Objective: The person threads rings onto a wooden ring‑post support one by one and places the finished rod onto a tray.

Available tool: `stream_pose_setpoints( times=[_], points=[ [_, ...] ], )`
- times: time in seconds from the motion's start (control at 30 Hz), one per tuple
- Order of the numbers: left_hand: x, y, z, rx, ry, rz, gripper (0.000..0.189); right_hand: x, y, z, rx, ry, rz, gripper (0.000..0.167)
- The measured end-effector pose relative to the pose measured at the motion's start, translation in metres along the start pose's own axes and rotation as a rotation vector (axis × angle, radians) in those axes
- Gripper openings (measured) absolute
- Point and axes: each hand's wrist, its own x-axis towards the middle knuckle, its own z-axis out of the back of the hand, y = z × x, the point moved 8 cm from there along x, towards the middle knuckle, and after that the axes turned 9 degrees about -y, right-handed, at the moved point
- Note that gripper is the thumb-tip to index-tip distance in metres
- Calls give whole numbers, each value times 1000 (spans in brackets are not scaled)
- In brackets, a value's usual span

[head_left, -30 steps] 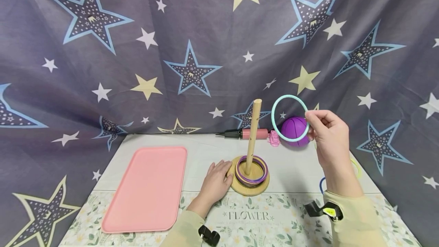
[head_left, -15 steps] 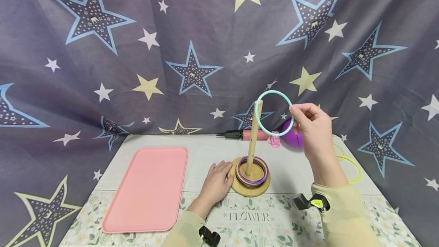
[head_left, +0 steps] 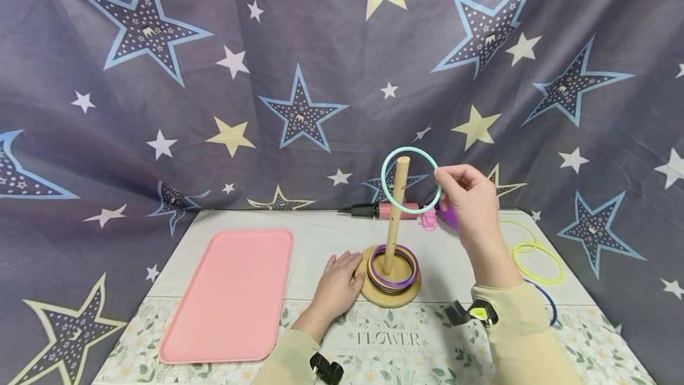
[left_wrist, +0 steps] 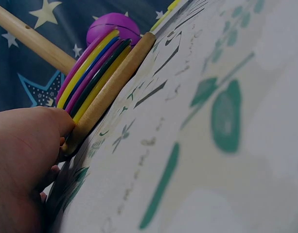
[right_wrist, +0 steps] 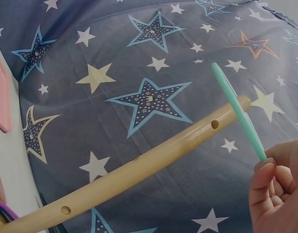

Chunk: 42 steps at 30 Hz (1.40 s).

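My right hand [head_left: 470,198] pinches a mint-green ring [head_left: 386,170] between thumb and fingertips. The ring is tilted at the top of a wooden post [head_left: 393,230]; in the head view the post's tip shows inside its outline. Seen from the right wrist, the ring [right_wrist: 246,124] crosses the post [right_wrist: 173,150] close to its tip. I cannot tell if it goes around the post. Several coloured rings [head_left: 411,278] lie stacked around the post's foot on a round wooden base [head_left: 389,299]. My left hand [head_left: 338,284] rests against the base's left edge, its thumb touching it.
A pink tray [head_left: 227,296] lies on the left. Behind the post are a pink and black hand pump [head_left: 374,210], a small pink object [head_left: 428,218] and a purple ball [head_left: 447,217]. Yellow rings [head_left: 556,281] and a blue ring [head_left: 551,305] lie at right.
My right hand has moved left with the mint-green ring, from beside the post to its top. It rose a little, then came down slightly. My left hand has stayed at the base.
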Motion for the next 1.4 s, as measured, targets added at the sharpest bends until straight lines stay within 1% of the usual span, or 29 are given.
stream_pose_setpoints(
  times=[0.17,0.33,0.57,0.83,0.9,1.1,1.4],
  points=[
    [0,0,0,0,0,-2,48,0,-7,-1,-13,0,0,19],
    [0,0,0,1,-1,-1,48,-2,-14,-2,-56,3,-5,17],
    [0,-1,0,-2,0,0,48,-4,-31,1,-84,-13,-30,16],
    [-1,-1,0,3,-3,-5,47,-8,-49,4,-133,2,-44,18],
    [-1,-2,0,5,-7,-8,47,-9,-54,4,-137,7,-52,19],
    [0,-1,-1,10,8,11,47,-14,-68,7,-132,12,-76,16],
    [1,0,-1,8,4,14,47,-24,-91,15,-180,10,-125,17]
  ],
)
